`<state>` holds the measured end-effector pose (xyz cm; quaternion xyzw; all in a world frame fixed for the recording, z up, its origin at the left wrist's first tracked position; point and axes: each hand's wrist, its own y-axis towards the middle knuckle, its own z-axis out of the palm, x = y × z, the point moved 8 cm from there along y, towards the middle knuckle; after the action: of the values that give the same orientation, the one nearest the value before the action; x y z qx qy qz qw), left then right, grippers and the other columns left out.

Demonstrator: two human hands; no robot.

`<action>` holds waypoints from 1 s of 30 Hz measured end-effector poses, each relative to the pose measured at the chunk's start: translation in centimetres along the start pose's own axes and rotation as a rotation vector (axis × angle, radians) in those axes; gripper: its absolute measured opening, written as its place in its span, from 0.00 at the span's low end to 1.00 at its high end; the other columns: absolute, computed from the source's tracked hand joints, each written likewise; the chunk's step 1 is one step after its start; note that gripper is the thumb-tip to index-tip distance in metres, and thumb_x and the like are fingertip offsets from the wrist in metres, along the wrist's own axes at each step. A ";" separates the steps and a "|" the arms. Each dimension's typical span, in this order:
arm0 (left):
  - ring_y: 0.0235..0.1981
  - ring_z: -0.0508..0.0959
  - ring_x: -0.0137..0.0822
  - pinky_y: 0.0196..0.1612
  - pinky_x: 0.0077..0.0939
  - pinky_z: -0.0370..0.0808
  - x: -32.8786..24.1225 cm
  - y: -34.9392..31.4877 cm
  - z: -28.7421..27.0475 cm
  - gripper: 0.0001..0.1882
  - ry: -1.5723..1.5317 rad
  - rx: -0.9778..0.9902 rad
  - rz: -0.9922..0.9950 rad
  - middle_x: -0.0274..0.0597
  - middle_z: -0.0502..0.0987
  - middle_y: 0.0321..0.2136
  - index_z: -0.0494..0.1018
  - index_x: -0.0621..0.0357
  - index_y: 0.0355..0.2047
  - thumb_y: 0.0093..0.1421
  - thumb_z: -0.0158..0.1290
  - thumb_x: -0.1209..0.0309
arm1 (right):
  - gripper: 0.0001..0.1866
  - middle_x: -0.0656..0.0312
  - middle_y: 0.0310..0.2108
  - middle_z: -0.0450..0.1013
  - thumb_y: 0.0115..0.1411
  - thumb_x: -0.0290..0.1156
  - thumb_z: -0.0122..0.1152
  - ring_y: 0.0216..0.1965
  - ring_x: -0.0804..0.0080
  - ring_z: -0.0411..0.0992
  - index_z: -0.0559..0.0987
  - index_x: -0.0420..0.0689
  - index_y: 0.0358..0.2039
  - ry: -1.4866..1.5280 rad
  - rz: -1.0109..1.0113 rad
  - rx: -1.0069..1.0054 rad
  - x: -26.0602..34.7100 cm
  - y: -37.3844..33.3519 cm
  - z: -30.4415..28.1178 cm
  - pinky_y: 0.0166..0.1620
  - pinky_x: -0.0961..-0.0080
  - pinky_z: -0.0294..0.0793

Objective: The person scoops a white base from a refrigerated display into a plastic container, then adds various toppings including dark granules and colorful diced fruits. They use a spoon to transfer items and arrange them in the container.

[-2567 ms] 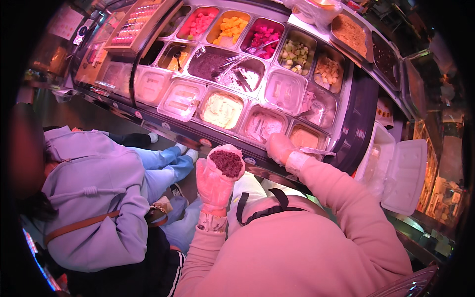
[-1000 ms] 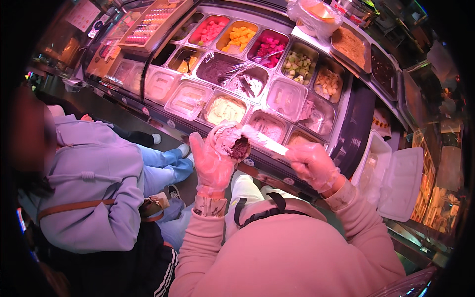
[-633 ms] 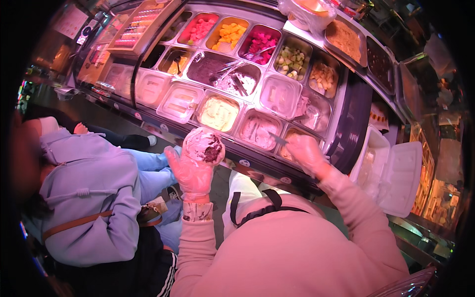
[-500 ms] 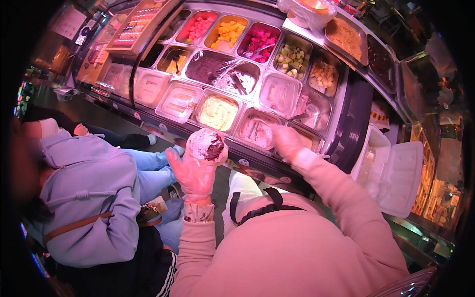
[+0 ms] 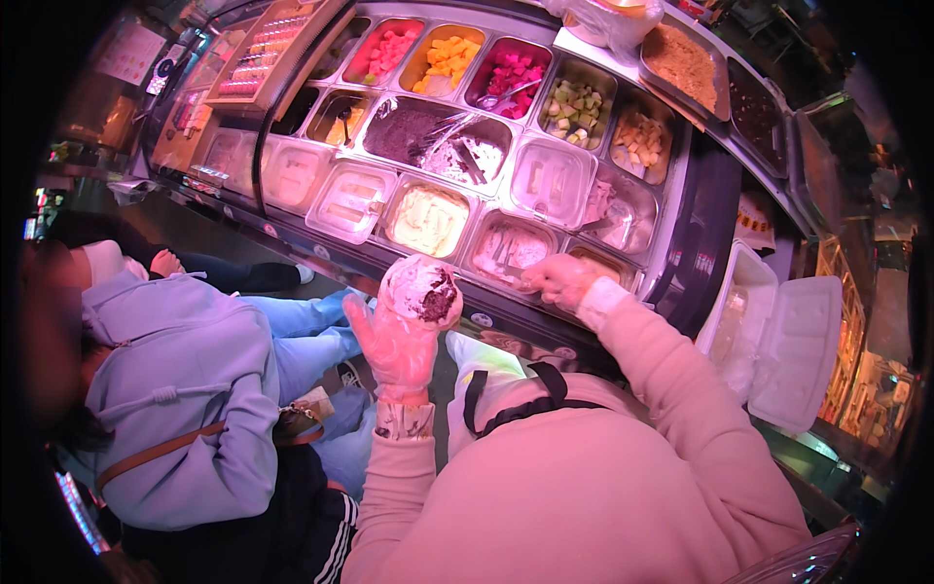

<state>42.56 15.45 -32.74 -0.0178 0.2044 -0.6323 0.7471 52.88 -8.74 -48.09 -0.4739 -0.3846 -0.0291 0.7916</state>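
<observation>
My gloved left hand (image 5: 401, 346) is raised in front of the counter, palm up. It cups a round ball (image 5: 420, 290) smeared with pale pink-white cream, with a dark purple crumbly patch on its right side. At the front pan of pale pink paste (image 5: 530, 245), the fingers of my right hand (image 5: 566, 282) are closed on the near end of a slim spatula (image 5: 503, 255), whose blade lies in the paste. Left of that pan is a pan of cream-yellow paste (image 5: 428, 222). Behind them, a long pan (image 5: 399, 131) holds dark purple and white fillings with a dark-handled tool.
Pans of diced fruit, including mango (image 5: 449, 60), line the back. Clear lids (image 5: 552, 180) cover some front pans. An open white foam box (image 5: 793, 341) stands at the right. Close on my left is a person in a lavender hoodie (image 5: 185, 389). A crumb tray (image 5: 684, 73) sits back right.
My left hand and the ball have shifted slightly right in the view. At the pink paste pan, my right hand has lowered a little, and the spatula has changed its angle.
</observation>
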 end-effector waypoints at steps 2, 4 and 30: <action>0.63 0.72 0.58 0.59 0.67 0.73 0.0 0.2 -0.5 0.52 -0.042 0.029 -0.003 0.58 0.70 0.65 0.61 0.65 0.69 0.64 0.51 0.30 | 0.11 0.73 0.19 0.69 0.66 0.35 0.66 0.17 0.86 0.63 0.85 0.38 0.37 0.495 0.034 -0.024 1.7 -4.4 1.1 0.21 0.83 0.57; 0.63 0.72 0.59 0.59 0.68 0.73 0.3 1.2 -1.3 0.50 -0.089 0.134 -0.041 0.58 0.69 0.65 0.60 0.63 0.70 0.65 0.50 0.31 | 0.10 0.73 0.20 0.71 0.67 0.33 0.64 0.19 0.85 0.64 0.84 0.40 0.35 0.462 -0.004 0.032 4.9 -8.2 2.9 0.22 0.82 0.57; 0.57 0.77 0.56 0.55 0.51 0.76 -4.2 5.6 3.5 0.48 0.003 -0.012 -0.034 0.58 0.74 0.60 0.63 0.68 0.67 0.68 0.47 0.33 | 0.10 0.70 0.17 0.65 0.73 0.31 0.55 0.17 0.79 0.66 0.78 0.38 0.48 -0.554 -0.722 -0.252 15.8 -15.2 11.4 0.20 0.76 0.59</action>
<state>48.46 19.76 -29.96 -0.0247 0.2088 -0.6437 0.7358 51.12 -3.23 -24.02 -0.3920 -0.7150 -0.2216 0.5347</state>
